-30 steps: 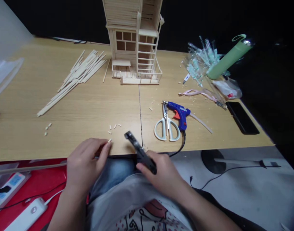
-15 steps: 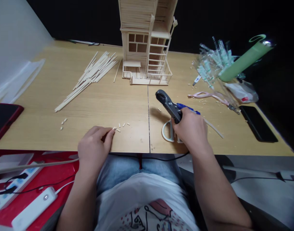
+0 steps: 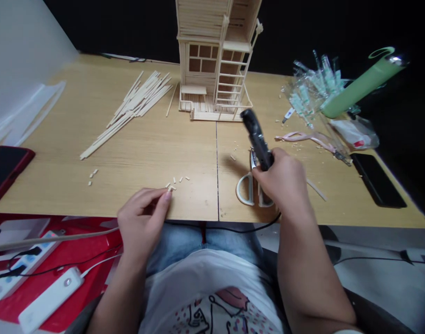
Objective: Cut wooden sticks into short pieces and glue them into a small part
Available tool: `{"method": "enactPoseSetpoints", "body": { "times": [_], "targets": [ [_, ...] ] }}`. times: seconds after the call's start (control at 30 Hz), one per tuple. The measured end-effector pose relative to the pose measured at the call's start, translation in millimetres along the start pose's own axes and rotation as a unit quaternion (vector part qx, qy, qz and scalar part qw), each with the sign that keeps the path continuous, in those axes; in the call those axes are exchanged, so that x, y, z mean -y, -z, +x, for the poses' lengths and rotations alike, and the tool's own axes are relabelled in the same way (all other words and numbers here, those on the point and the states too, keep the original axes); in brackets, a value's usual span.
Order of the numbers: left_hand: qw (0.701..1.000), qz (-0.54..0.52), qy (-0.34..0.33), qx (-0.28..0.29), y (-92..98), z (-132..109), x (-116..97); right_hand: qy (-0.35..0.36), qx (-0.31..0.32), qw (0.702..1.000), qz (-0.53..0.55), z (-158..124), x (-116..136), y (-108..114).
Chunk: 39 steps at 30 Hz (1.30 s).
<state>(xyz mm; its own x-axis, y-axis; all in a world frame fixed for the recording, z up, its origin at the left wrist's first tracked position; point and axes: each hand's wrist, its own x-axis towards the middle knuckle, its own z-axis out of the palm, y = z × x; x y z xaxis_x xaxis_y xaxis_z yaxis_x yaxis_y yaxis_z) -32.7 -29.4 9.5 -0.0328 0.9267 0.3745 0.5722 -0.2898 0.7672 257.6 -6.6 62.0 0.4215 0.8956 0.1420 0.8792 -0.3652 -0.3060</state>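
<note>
My left hand (image 3: 146,213) rests at the table's front edge, thumb and forefinger pinched on a short wooden stick piece (image 3: 170,189). Several more cut stick pieces (image 3: 180,179) lie just beyond the fingertips. In my right hand (image 3: 285,178) is a dark hand tool (image 3: 256,134), its rounded head pointing up and away; its exact kind does not show clearly. Beneath it lie scissors with pale handles (image 3: 237,189), partly covered by that hand. At the back stands a model house (image 3: 200,76) built of wooden sticks, with a ladder (image 3: 229,85) at its front.
Loose wooden sticks (image 3: 139,99) are heaped left of the house. To the right are pink-handled nippers (image 3: 295,136), clear plastic packets (image 3: 304,93), a leaning green bottle (image 3: 358,88) and a black phone-like slab (image 3: 377,181). A red-edged phone (image 3: 7,167) lies far left.
The dark tool has moved right, away from me, and turned more upright in my right hand. Its blue part no longer shows. My left hand stays by the stick pieces, shifting slightly.
</note>
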Motion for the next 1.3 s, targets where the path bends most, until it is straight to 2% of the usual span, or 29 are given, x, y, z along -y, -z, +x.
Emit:
{"method": "enactPoseSetpoints", "body": {
  "times": [0.07, 0.1, 0.13, 0.2, 0.23, 0.27, 0.33, 0.4, 0.47, 0.6, 0.8, 0.93, 1.03, 1.17, 1.23, 1.3],
  "targets": [
    [0.998, -0.057, 0.017, 0.032, -5.1, -4.1, -9.7, 0.002, -0.041, 0.992, 0.123, -6.5, 4.2, 8.6],
    [0.994, -0.088, 0.027, 0.053, -7.8, -5.5, -14.5, 0.012, -0.053, 0.975, 0.214, -11.6, 8.7, 11.9],
    [0.989, -0.119, 0.039, 0.073, -10.5, -6.4, -19.0, 0.028, -0.058, 0.945, 0.322, -17.7, 14.8, 13.9],
    [0.975, -0.181, 0.068, 0.106, -15.3, -7.4, -26.3, 0.067, -0.044, 0.843, 0.531, -30.9, 29.9, 13.7],
    [0.967, -0.21, 0.084, 0.118, -17.3, -7.7, -29.1, 0.077, -0.032, 0.793, 0.603, -37.2, 37.8, 11.7],
    [0.959, -0.235, 0.097, 0.126, -18.9, -8.1, -31.3, 0.076, -0.016, 0.755, 0.651, -42.6, 45.2, 8.9],
    [0.946, -0.271, 0.116, 0.136, -20.5, -9.1, -34.3, 0.058, 0.016, 0.704, 0.708, -50.7, 56.5, 2.0],
    [0.941, -0.282, 0.122, 0.14, -20.5, -10.3, -36.3, 0.037, 0.038, 0.677, 0.734, -55.6, 62.5, -4.8],
    [0.943, -0.278, 0.117, 0.143, -19.5, -11.4, -37.8, 0.025, 0.05, 0.668, 0.742, -58.9, 64.7, -10.4],
    [0.941, -0.284, 0.109, 0.148, -18.6, -12.6, -39.0, 0.028, 0.062, 0.669, 0.74, -65.3, 66.3, -17.9],
    [0.944, -0.276, 0.106, 0.146, -18.3, -13.8, -38.6, 0.043, 0.033, 0.673, 0.738, -69.3, 69.7, -22.1],
    [0.955, -0.244, 0.093, 0.138, -15.6, -14.0, -39.9, 0.048, 0.031, 0.65, 0.757, -70.1, 69.2, -22.1],
    [0.962, -0.232, 0.082, 0.119, -14.1, -13.0, -39.5, 0.045, 0.078, 0.647, 0.758, -73.5, 65.8, -19.1],
    [0.969, -0.215, 0.045, 0.109, -13.0, -10.1, -39.0, 0.048, 0.188, 0.678, 0.709, -81.2, 61.9, -15.2],
    [0.975, -0.195, 0.019, 0.107, -12.5, -9.4, -39.5, 0.043, 0.207, 0.689, 0.694, -84.0, 61.9, -14.5],
    [0.979, -0.173, -0.001, 0.105, -11.8, -9.6, -40.1, 0.035, 0.2, 0.696, 0.688, -84.9, 62.7, -14.3]
  ]
}}
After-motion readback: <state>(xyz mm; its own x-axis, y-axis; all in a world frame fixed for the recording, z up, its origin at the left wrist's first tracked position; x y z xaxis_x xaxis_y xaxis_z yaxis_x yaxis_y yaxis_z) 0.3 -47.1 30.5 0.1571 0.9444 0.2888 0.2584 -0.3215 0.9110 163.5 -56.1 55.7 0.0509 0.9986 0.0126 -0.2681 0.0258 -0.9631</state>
